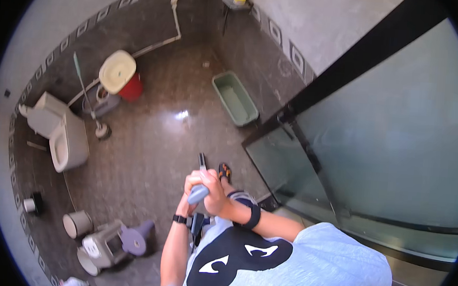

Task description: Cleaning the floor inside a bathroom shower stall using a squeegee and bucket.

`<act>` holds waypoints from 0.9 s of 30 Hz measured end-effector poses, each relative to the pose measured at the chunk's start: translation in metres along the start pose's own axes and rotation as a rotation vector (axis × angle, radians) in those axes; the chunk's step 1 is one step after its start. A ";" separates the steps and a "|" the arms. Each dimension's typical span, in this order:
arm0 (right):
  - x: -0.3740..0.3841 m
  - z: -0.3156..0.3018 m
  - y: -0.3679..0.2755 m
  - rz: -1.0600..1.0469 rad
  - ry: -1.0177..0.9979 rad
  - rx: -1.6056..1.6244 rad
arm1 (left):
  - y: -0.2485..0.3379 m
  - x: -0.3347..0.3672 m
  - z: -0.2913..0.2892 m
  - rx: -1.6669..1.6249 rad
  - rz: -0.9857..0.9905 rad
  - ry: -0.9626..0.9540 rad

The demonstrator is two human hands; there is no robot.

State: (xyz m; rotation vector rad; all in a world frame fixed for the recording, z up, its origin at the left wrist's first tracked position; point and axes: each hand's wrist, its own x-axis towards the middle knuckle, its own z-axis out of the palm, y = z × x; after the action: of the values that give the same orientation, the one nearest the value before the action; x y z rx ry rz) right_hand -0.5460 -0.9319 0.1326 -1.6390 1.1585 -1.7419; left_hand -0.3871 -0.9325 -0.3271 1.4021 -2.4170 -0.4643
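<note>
A: Where are the two hands?

B: Just below the centre of the frame, close together. The left hand (192, 182) and the right hand (216, 197) are both closed around a long-handled tool, its blue-grey grip (198, 195) showing between them.

A: What kind of tool is it?

B: I can't tell. A dark rod (202, 161) sticks out above the hands, toward the top of the frame, and its far end seems to stop over the floor (154, 153). Each wrist has a black band.

A: What is near it?

B: A foot in a dark sandal (224, 172) with orange marks, just right of the rod.

A: And farther off?

B: A green tub (249, 109) sits on the floor at upper centre. At upper left, a cream basin (111, 75) rests on top of a red bucket (132, 89). A white toilet (75, 145) with its lid raised stands at the left.

A: Lower left?

B: A pale round bin (78, 224) and, beside it, a grey-and-purple object (135, 240) I can't identify. Glass door panels (389, 127) fill the right side.
</note>
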 end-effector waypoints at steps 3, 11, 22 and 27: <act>0.077 -0.043 -0.005 0.314 0.103 0.217 | 0.029 0.083 0.021 -0.162 -0.068 -0.025; 0.206 -0.062 0.051 -0.037 0.200 0.052 | 0.132 0.345 -0.279 -0.699 0.270 -0.510; 0.324 0.023 0.177 0.147 0.479 -0.428 | 0.032 0.529 -0.234 -1.220 0.065 -1.279; 0.360 0.020 0.224 0.397 0.717 -0.464 | -0.096 0.588 -0.187 -0.119 0.208 -1.067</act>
State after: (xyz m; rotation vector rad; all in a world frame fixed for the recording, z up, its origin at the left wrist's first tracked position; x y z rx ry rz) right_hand -0.6325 -1.3468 0.1472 -0.8693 2.1756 -1.9235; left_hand -0.5135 -1.5146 -0.1402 0.9196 -3.1609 -1.5815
